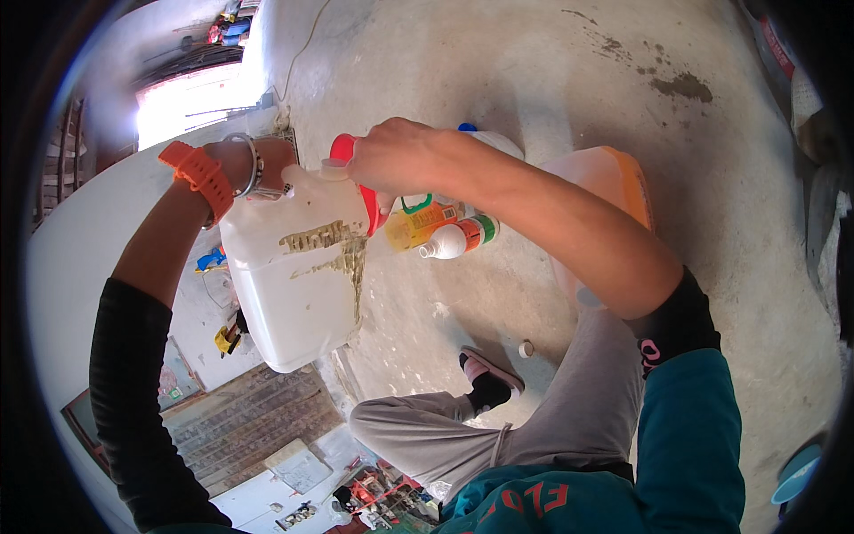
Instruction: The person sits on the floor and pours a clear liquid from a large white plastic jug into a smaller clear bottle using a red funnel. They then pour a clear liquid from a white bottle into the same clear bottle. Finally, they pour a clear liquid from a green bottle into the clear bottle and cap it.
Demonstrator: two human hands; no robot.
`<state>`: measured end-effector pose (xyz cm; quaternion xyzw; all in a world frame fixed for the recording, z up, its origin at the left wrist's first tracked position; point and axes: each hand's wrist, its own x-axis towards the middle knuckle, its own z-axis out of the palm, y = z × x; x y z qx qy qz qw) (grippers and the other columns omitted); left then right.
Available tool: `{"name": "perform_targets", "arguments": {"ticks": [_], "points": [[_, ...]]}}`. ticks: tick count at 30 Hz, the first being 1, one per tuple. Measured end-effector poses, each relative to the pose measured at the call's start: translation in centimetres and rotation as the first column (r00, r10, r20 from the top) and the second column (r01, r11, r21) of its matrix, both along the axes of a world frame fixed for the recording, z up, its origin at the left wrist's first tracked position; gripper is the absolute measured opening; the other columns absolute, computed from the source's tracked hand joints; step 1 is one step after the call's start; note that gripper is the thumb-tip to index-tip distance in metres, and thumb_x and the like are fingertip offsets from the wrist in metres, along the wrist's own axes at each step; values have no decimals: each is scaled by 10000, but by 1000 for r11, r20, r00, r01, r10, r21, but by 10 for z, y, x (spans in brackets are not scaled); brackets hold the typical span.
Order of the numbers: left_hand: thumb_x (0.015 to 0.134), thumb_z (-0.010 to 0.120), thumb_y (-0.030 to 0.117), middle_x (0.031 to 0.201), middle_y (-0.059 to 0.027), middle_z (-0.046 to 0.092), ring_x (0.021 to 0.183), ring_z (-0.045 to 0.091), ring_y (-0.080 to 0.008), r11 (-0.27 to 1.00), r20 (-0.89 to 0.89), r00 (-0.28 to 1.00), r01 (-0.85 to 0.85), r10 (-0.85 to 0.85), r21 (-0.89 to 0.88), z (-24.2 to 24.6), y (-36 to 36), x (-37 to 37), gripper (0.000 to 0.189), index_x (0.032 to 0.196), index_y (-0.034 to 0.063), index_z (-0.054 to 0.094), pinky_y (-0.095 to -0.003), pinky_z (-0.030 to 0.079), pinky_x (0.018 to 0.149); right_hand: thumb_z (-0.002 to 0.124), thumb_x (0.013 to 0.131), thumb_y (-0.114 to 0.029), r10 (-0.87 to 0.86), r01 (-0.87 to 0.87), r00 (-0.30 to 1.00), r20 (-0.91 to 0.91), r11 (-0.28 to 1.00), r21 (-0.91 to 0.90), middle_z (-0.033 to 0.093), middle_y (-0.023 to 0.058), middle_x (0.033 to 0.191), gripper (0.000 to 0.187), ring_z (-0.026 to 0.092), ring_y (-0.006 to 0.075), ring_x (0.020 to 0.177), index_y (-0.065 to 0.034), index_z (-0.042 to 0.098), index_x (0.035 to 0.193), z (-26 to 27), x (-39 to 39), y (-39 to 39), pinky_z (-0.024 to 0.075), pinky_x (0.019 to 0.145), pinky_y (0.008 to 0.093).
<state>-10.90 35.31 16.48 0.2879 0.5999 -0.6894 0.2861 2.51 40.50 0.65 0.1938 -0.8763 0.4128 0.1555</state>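
Observation:
A large translucent white plastic jerrycan (287, 287) is tilted before me, with brown tape residue on its side. At its top, by the handle, my left hand (275, 167) grips the can, its fingers largely hidden. My right hand (390, 157) is closed around a red plastic piece (343, 148), close beside the can's round mouth (335, 168). More red shows below that hand, against the can's edge; its full shape is hidden. Beyond lie a yellow bottle (417, 225) with a green handle and a white bottle (454, 240) with an orange and green label, uncapped.
An orange-and-clear plastic container (600, 180) stands on the concrete floor (413, 314), partly behind my right forearm. A blue-capped container (494, 140) is behind that arm too. A small round cap (526, 348) lies near my slippered foot (490, 380). A blue basin (797, 474) sits at the far right.

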Motion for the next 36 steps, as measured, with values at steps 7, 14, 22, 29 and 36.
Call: {"name": "perform_targets", "arguments": {"ticks": [7,14,22,29,36], "points": [[708,634,158,789,-186,657,757,640,-321,998,1,998,56,-56,-38,-2,1,1,209,846,5,670,-398,502,668,759,691,-251,14,-13,1000,-14,1000,22,665,116,764,285,658,282,733,-22,684,842,0,1,1,529,626,374],[700,642,177,798,-193,656,770,643,-321,997,13,998,56,-56,-51,0,-2,-2,237,844,-10,665,-395,501,670,761,690,-253,34,-31,998,-50,998,63,660,117,741,276,657,279,718,-10,680,793,0,-2,-2,525,601,381],[697,632,180,780,-185,660,732,647,-309,998,43,998,54,-52,-24,1,-1,2,243,844,-10,665,-394,501,642,770,672,-259,-4,10,997,-76,996,89,661,113,743,290,658,277,721,-14,682,798,-1,-3,-7,525,601,381],[711,617,184,771,-171,662,712,639,-297,999,-26,999,-25,24,-38,1,0,3,234,853,7,673,-394,498,644,776,664,-264,-4,12,997,-79,995,101,668,114,759,293,659,283,729,-15,685,791,2,-2,-5,526,613,383],[714,620,182,794,-172,668,729,649,-298,998,4,1000,12,-12,55,5,-3,4,234,868,16,677,-393,504,659,780,661,-271,8,-1,997,-75,996,85,671,110,761,305,661,279,741,-14,690,797,3,1,-5,526,624,382]]}}
